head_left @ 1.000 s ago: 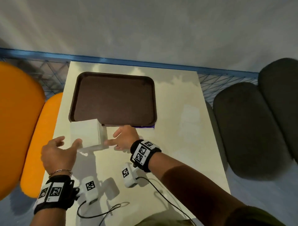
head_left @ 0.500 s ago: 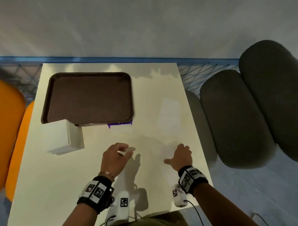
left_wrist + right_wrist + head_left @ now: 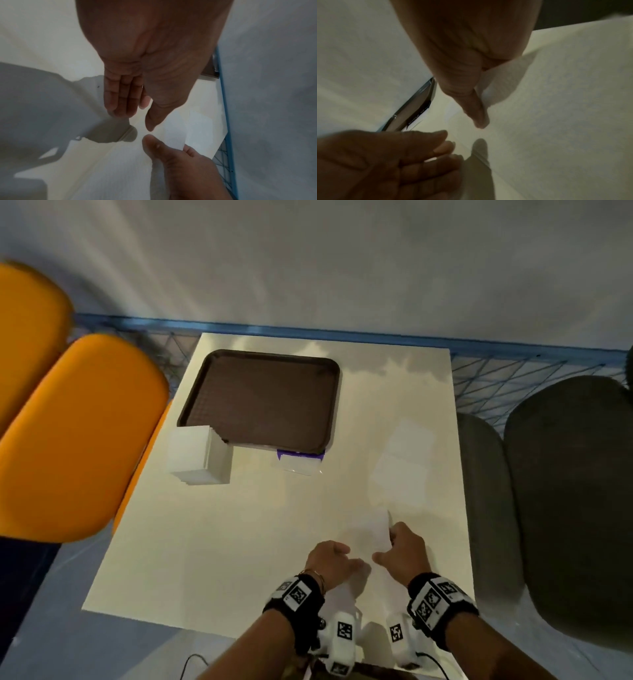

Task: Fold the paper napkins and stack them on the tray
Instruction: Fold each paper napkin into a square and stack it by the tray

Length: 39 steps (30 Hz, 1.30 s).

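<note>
White paper napkin (image 3: pixel 371 530) lifted near table's (image 3: pixel 212 542) front edge: right hand (image 3: pixel 402 554) pinches its raised flap, thumb & fingers together; left hand (image 3: pixel 330 559), fingers loosely curled, beside it.

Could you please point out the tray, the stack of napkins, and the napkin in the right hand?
tray (image 3: pixel 260 402), head view, on its bare brown floor.
stack of napkins (image 3: pixel 190 451), head view, on its white top face.
napkin (image 3: pixel 375 529), head view, on the raised sheet beside the right hand (image 3: pixel 404 553).
</note>
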Available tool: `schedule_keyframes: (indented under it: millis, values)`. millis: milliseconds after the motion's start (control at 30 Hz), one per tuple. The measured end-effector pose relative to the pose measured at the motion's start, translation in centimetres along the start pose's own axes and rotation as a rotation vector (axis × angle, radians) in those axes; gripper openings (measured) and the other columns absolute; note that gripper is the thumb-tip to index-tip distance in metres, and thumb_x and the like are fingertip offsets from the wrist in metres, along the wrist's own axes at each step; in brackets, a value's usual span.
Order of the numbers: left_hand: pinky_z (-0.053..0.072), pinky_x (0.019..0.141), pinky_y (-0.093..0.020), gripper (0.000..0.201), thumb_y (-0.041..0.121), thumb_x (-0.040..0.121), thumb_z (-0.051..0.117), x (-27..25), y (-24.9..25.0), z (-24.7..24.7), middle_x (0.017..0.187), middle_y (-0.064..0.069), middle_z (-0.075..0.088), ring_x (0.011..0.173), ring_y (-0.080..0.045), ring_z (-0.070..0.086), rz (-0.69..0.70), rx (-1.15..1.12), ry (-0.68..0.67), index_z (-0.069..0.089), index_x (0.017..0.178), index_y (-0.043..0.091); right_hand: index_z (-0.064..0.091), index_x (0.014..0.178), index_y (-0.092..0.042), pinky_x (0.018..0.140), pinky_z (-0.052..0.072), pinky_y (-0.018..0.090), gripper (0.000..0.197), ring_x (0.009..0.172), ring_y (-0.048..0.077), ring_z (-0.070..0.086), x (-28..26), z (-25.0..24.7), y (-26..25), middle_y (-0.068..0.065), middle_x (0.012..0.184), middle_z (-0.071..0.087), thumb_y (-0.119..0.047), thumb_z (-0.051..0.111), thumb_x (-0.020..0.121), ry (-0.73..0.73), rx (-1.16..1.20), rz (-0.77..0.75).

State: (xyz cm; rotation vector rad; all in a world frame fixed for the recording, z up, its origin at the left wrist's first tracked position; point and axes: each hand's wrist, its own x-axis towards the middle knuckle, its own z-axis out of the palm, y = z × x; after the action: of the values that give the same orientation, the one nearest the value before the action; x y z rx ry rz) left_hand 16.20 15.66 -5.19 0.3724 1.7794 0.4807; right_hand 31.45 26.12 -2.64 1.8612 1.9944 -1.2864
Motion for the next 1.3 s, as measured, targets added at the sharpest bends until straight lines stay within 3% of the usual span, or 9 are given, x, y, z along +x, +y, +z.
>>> schedule_keyframes:
  millis: [167,300,400,533,700,867,933,1133,1300]
  values:
    - [0.055,0.07,-0.028,0.05,0.063,0.077,0.078,-3.8,1.9,1.0,0.073,-0.006,0.069,0.064,-0.02,0.062,-0.039,-0.222,-0.063,0.065,0.073,0.015,0.069,0.105,-0.008,0.076,0.064,0.04,0.05,0.085,0.027,0.077,-0.6,-1.8,-0.2,0.007,0.099,0.079,-0.006,0.099,0.065,-0.14,0.401,0.075]
    - [0.062,0.068,-0.032,0.054,0.052,0.085,0.082,-5.7,2.3,1.0,0.09,-0.011,0.081,0.079,-0.023,0.078,-0.085,-0.533,-0.118,0.076,0.102,0.001,0.069,0.111,-0.001,0.079,0.066,0.052,0.054,0.09,0.036,0.079,-1.2,-3.7,-1.1,0.018,0.105,0.08,0.0,0.098,0.065,-0.321,0.66,0.071]
    - [0.065,0.078,-0.037,0.042,0.035,0.088,0.083,-6.5,2.8,0.6,0.099,-0.009,0.081,0.092,-0.027,0.079,-0.007,-0.598,-0.055,0.075,0.113,0.002,0.065,0.113,-0.003,0.071,0.061,0.039,0.059,0.093,0.03,0.075,-1.6,-4.7,-1.7,0.018,0.113,0.073,-0.003,0.099,0.065,-0.331,0.69,0.027]
    - [0.06,0.096,-0.049,0.03,0.03,0.093,0.079,-7.6,4.0,-0.6,0.107,-0.007,0.081,0.103,-0.03,0.077,0.167,-0.537,0.001,0.077,0.113,0.008,0.054,0.132,-0.011,0.081,0.059,0.033,0.078,0.109,0.028,0.073,-1.9,-6.4,-1.9,0.014,0.121,0.072,-0.001,0.096,0.067,-0.373,0.791,0.074]
    - [0.06,0.097,-0.051,0.032,0.033,0.09,0.081,-9.5,5.5,-3.1,0.109,-0.011,0.08,0.104,-0.032,0.076,0.337,-0.476,0.021,0.08,0.109,0.007,0.071,0.127,-0.002,0.091,0.06,0.039,0.051,0.102,0.028,0.074,-2.6,-9.1,-2.4,0.017,0.116,0.078,-0.003,0.087,0.079,-0.546,0.774,-0.016]
    - [0.061,0.081,-0.042,0.018,0.016,0.091,0.08,-11.0,6.2,-5.0,0.103,-0.02,0.077,0.087,-0.028,0.07,0.4,-0.546,0.029,0.08,0.104,0.004,0.077,0.096,-0.006,0.079,0.062,0.037,0.013,0.074,0.019,0.069,-3.7,-10.7,-3.7,0.005,0.083,0.075,0.001,0.082,0.086,-0.47,0.747,-0.167]
    - [0.059,0.081,-0.041,0.015,0.015,0.091,0.079,-11.4,6.3,-5.6,0.103,-0.026,0.076,0.085,-0.027,0.069,0.417,-0.544,0.037,0.081,0.101,0.005,0.076,0.09,-0.007,0.08,0.062,0.038,0.008,0.077,0.023,0.067,-4.2,-10.9,-4.2,0.009,0.084,0.071,-0.003,0.083,0.086,-0.466,0.723,-0.219]
    - [0.059,0.071,-0.035,0.012,0.013,0.095,0.074,-12.2,7.2,-7.2,0.101,-0.02,0.079,0.08,-0.024,0.071,0.45,-0.497,0.016,0.082,0.102,0.007,0.077,0.117,-0.004,0.078,0.063,0.037,0.025,0.097,0.031,0.078,-6.1,-10.6,-6.4,0.017,0.11,0.08,-0.005,0.078,0.092,-0.471,0.695,-0.318]
    - [0.059,0.069,-0.034,0.014,0.003,0.093,0.074,-12.5,7.0,-9.8,0.098,-0.018,0.079,0.079,-0.024,0.071,0.489,-0.461,-0.027,0.081,0.105,0.005,0.082,0.102,-0.004,0.076,0.061,0.033,0.013,0.093,0.026,0.077,-6.5,-9.8,-8.2,0.014,0.101,0.081,-0.002,0.079,0.09,-0.368,0.706,-0.326]
